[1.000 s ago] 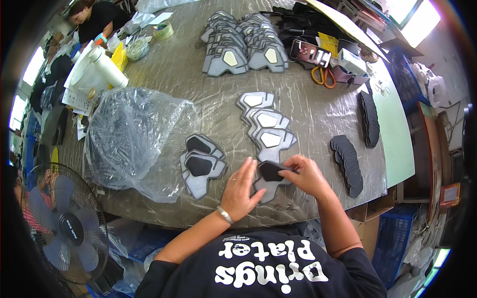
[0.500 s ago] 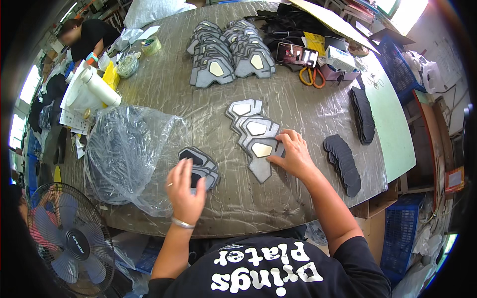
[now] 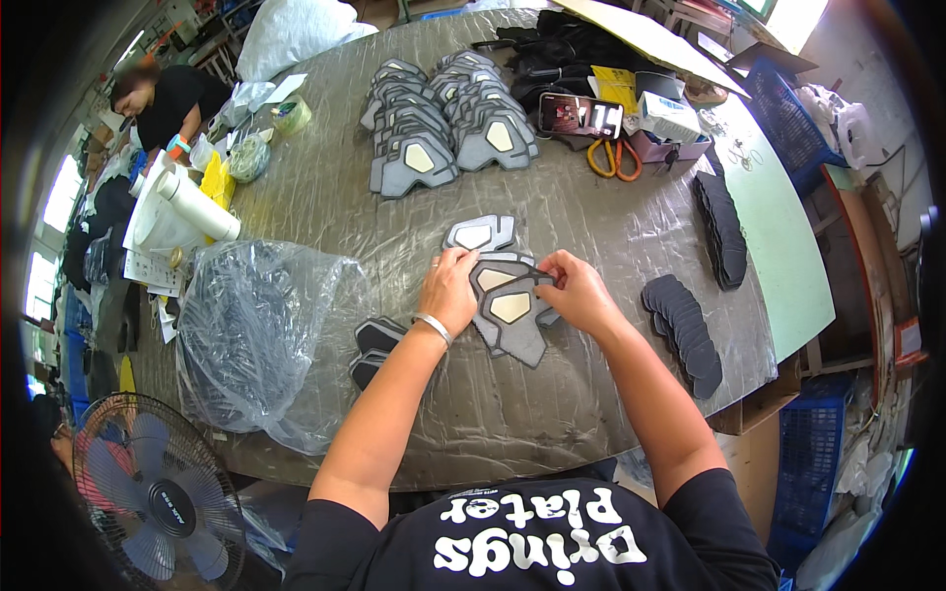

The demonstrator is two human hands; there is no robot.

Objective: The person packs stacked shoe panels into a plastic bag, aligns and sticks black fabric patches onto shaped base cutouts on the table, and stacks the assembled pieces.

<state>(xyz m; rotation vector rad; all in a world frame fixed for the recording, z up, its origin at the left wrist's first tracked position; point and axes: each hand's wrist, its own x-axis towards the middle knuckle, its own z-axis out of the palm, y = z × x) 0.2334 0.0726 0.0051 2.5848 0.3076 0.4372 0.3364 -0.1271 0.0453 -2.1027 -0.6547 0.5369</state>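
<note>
Grey angular flat pieces with cream centre patches (image 3: 517, 340): overlapping, on the plastic-covered brown table (image 3: 522, 433). My left hand (image 3: 448, 295): fingers closed on their upper left edge. My right hand (image 3: 581, 295): thumb and forefinger pinching their right edge. Crumpled clear plastic bag (image 3: 254, 340): left of them. Fanned row of thin black pieces (image 3: 683, 333): at right, well apart.

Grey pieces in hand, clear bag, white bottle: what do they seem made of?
Grey pieces: perhaps foam or layered fabric, by dull faces and dark borders.
Bag: thin plastic film, glossy, by its bright creases and see-through look.
Bottle: plastic or painted metal; its smooth white surface leaves that open.
</note>
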